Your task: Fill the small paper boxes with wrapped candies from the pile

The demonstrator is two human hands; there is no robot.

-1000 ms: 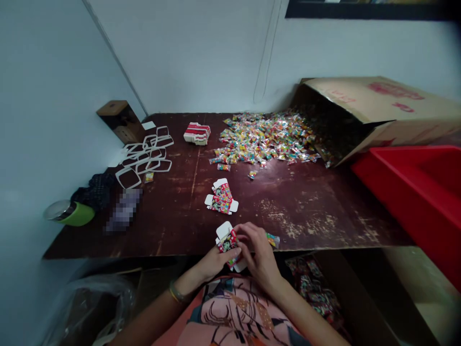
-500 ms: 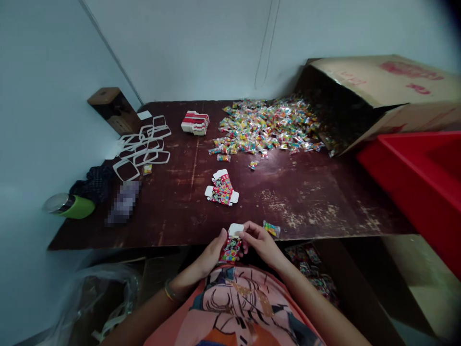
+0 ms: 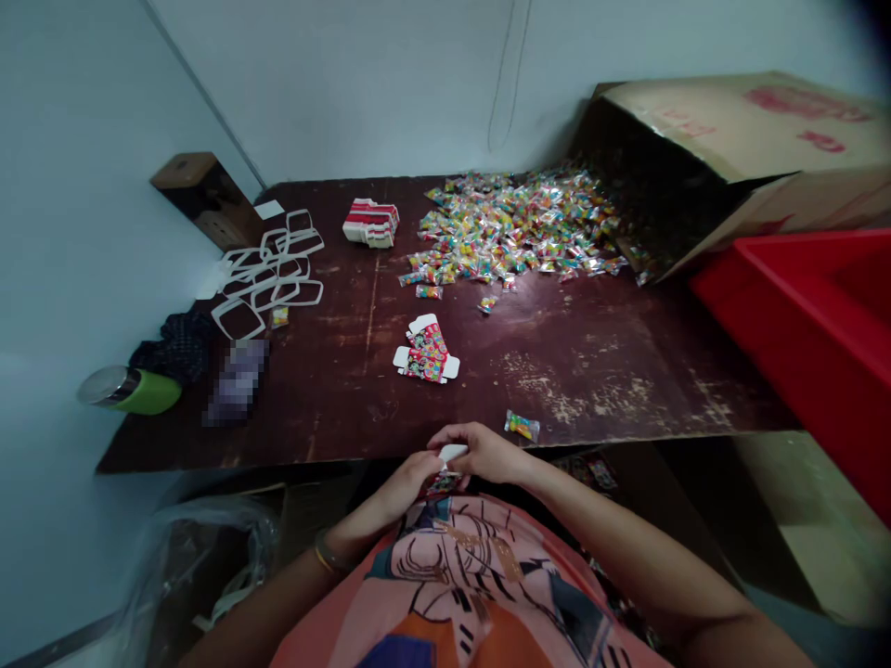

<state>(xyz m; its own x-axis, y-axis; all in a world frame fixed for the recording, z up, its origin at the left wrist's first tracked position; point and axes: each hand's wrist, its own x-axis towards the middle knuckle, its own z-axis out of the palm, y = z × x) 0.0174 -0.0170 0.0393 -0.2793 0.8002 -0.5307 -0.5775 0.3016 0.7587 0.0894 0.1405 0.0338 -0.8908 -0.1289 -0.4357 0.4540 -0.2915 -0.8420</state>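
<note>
A small red printed candy box (image 3: 444, 483) with a white end flap is held close to my body, just off the table's front edge. My left hand (image 3: 410, 481) is closed around its left side. Over the top and right side, my right hand (image 3: 480, 453) grips it by the flap, its fingers curled and partly hiding the box. Two flattened boxes (image 3: 427, 353) of the same print lie overlapping on the table ahead of my hands. One wrapped candy (image 3: 522, 426) rests by the table edge, right of my right hand.
A heap of wrapped candies (image 3: 515, 227) spills from a tipped cardboard carton (image 3: 738, 139). A stack of flat boxes (image 3: 371, 224) sits left of it. White frames (image 3: 240, 317), a green cup (image 3: 149, 391) and a brown box (image 3: 213, 199) are at left. A red bin (image 3: 800, 306) juts in at right.
My right hand has moved left and over the box top, covering more of it. The box now shows less of its printed face. The view has shifted slightly.
</note>
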